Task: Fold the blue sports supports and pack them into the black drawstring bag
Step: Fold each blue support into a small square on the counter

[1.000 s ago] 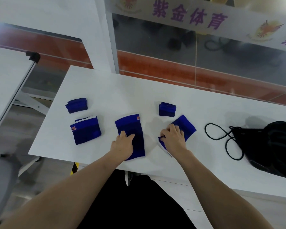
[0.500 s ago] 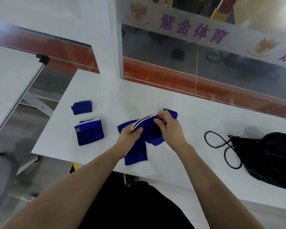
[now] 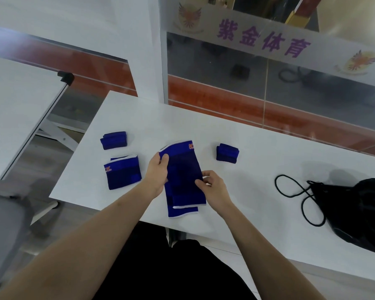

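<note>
Two long blue supports [image 3: 183,176] lie stacked, slightly offset, at the near middle of the white bench [image 3: 247,135]. The upper one is pinched at its far left corner by the left hand [image 3: 157,176] and at its right edge by the right hand [image 3: 212,189]; both grips are closed on the fabric. The material is judged light, soft and elastic, likely to sag and spring back, so hold is best taken at the white-trimmed end bands. A folded support [image 3: 122,173] and a small rolled one [image 3: 113,140] sit to the left, well apart, and another roll [image 3: 227,153] to the right. The black drawstring bag [image 3: 362,211] lies at the far right, its cord [image 3: 299,198] looped loose on the bench; the mouth is not seen open. Nothing is seen between supports and bag.
</note>
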The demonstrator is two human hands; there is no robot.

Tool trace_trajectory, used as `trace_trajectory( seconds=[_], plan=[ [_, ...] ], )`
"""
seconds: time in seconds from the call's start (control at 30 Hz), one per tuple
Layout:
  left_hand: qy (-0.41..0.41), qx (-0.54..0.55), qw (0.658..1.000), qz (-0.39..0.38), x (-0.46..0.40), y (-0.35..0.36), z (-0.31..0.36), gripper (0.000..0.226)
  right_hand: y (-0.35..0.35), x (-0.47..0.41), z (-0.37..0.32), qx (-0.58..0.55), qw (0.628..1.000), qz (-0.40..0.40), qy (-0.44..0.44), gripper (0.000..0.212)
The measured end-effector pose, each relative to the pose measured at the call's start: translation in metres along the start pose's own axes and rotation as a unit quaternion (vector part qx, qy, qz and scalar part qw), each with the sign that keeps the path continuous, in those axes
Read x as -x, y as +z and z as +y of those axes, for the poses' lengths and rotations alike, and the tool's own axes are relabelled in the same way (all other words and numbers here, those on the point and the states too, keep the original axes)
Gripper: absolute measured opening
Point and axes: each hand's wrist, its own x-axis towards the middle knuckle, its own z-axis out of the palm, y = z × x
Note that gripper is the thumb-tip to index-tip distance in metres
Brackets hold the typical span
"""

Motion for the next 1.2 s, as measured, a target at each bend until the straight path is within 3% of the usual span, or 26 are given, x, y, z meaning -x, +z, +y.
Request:
trace_trajectory(
  seconds=[0.07,0.2,0.37,0.5,0.73,0.83,0.97,1.07,1.2],
  plan=[
    [0.04,-0.134,0.989,0.036,-0.006,-0.006,-0.006,0.025,0.005,-0.002,0.009,0.006,1.0,0.012,0.022,0.014],
    [0.072,-0.261,0.959,0.085,-0.013,-0.018,-0.017,0.028,0.014,-0.004,0.022,0.026,0.999,0.004,0.043,0.012],
    [0.06,-0.258,0.961,0.076,-0.021,-0.018,-0.02,0.017,0.021,-0.008,0.034,0.058,0.996,0.002,0.063,0.013],
    [0.063,-0.303,0.948,0.076,-0.031,-0.02,-0.028,0.026,0.025,-0.013,0.04,0.086,0.993,-0.002,0.078,0.014],
    [0.038,-0.347,0.935,0.056,-0.042,-0.022,-0.036,0.008,0.024,-0.02,0.054,0.187,0.981,0.005,0.041,0.016],
    [0.04,-0.375,0.924,0.065,-0.038,-0.02,-0.039,0.025,0.023,-0.022,0.057,0.261,0.965,0.011,0.027,0.023],
    [0.015,-0.375,0.924,0.079,-0.033,-0.018,-0.045,0.055,0.023,-0.024,0.055,0.323,0.946,0.022,0.008,0.027],
    [-0.014,-0.349,0.934,0.081,-0.032,-0.017,-0.05,0.055,0.024,-0.026,0.053,0.354,0.935,0.02,-0.006,0.025],
    [-0.05,-0.208,0.975,0.063,-0.031,-0.011,-0.052,0.049,0.026,-0.03,0.052,0.38,0.925,0.01,-0.003,0.025]
  ],
)
